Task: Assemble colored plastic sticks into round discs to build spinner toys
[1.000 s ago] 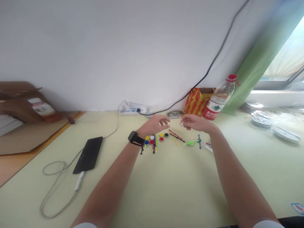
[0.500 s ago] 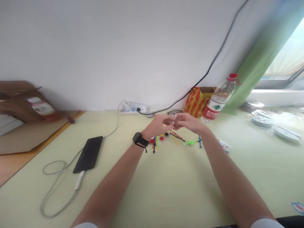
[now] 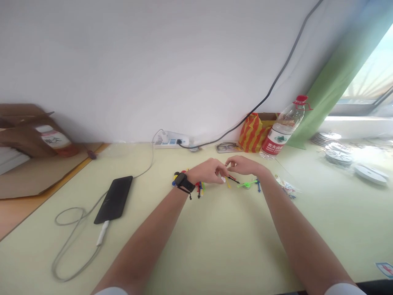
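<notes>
My left hand (image 3: pixel 210 171) is low over the table, thumb and fingers pinched on a small white piece (image 3: pixel 223 179), its exact kind unclear. Close beside it, my right hand (image 3: pixel 245 165) has its fingers curled together at the tips; whatever they hold is too small to make out. Under and around the hands lie coloured plastic arrows: a yellow arrow (image 3: pixel 227 182), a red arrow (image 3: pixel 232 177) and a green arrow (image 3: pixel 246 185). More arrows (image 3: pixel 199 189) and small round coloured pieces (image 3: pixel 175 177) lie by my left wrist, partly covered.
Behind the hands are eyeglasses (image 3: pixel 227 146), a striped bag (image 3: pixel 253 133) and a large water bottle (image 3: pixel 280 131). A plastic packet (image 3: pixel 287 187) and stacks of white discs (image 3: pixel 338 157) are to the right. Leftward lie a phone (image 3: pixel 114 200) with its cable and a power strip (image 3: pixel 172 140).
Both hands have come down toward the table and parted slightly, after meeting around a small whitish piece. The eyeglasses behind them are now uncovered.
</notes>
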Motion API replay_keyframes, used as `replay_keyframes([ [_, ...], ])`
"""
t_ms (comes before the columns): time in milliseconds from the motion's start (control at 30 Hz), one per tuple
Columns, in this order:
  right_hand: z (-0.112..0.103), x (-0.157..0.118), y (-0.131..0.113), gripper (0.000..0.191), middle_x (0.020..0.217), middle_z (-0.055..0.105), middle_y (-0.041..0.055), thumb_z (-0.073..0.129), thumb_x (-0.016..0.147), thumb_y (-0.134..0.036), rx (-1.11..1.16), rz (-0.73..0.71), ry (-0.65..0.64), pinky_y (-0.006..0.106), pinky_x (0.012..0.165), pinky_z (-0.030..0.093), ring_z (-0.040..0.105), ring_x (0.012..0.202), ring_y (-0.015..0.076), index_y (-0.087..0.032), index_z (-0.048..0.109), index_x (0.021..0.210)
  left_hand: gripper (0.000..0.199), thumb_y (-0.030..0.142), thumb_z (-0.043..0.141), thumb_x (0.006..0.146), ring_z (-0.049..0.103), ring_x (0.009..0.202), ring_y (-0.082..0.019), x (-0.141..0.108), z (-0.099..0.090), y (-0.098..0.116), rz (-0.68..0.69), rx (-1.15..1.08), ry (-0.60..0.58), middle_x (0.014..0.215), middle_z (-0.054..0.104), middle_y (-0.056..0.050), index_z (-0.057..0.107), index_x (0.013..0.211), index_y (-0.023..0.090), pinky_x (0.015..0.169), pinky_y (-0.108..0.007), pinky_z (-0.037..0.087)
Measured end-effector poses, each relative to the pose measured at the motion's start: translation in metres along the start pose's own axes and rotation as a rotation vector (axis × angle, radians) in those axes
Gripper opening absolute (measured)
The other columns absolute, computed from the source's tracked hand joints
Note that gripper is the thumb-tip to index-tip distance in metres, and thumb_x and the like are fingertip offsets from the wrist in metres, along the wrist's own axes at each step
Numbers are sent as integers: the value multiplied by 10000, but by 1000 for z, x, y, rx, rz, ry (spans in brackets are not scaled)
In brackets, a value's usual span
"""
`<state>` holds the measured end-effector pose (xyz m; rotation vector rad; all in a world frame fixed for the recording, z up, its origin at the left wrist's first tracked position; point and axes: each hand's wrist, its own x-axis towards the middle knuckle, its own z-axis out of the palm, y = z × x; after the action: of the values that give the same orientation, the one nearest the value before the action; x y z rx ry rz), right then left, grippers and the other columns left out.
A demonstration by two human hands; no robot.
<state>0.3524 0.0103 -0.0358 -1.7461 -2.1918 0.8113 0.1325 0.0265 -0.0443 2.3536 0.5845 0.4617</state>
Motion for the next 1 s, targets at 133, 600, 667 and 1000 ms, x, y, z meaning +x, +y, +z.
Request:
replay_keyframes([
  [133, -6, -9, 2, 247, 979, 743, 49, 661, 810, -241, -16, 102, -111, 305, 647, 478, 665, 687, 187, -234, 662, 1056, 120, 249, 755, 686, 576, 606, -162, -1, 4, -9, -76, 110, -86, 669, 701, -12, 830, 769, 206, 552, -286, 402],
  [600, -33, -23, 22, 335, 815, 740, 40, 865, 581, -312, -98, 246, -468, 305, 677, 507, 701, 780, 226, -194, 742, 869, 221, 387, 725, 805, 662, 830, -200, -11, -25, -11, -158, 133, 120, 978, 766, -51, 781, 914, 203, 697, -300, 489],
  [667, -37, -28, 15, 266, 816, 755, 49, 814, 659, -301, -7, 192, -403, 312, 696, 524, 719, 800, 238, -200, 736, 892, 228, 400, 730, 828, 663, 803, -186, -11, -30, -5, -115, 111, 157, 946, 763, -58, 771, 913, 192, 683, -293, 494],
  [1000, -23, -20, -27, 187, 887, 771, 61, 705, 826, -261, 611, -240, -105, 387, 863, 588, 737, 853, 217, -204, 607, 974, 267, 365, 755, 867, 739, 837, -159, -4, -25, 28, 59, -194, 271, 1079, 761, -85, 735, 1046, 168, 812, -290, 599],
])
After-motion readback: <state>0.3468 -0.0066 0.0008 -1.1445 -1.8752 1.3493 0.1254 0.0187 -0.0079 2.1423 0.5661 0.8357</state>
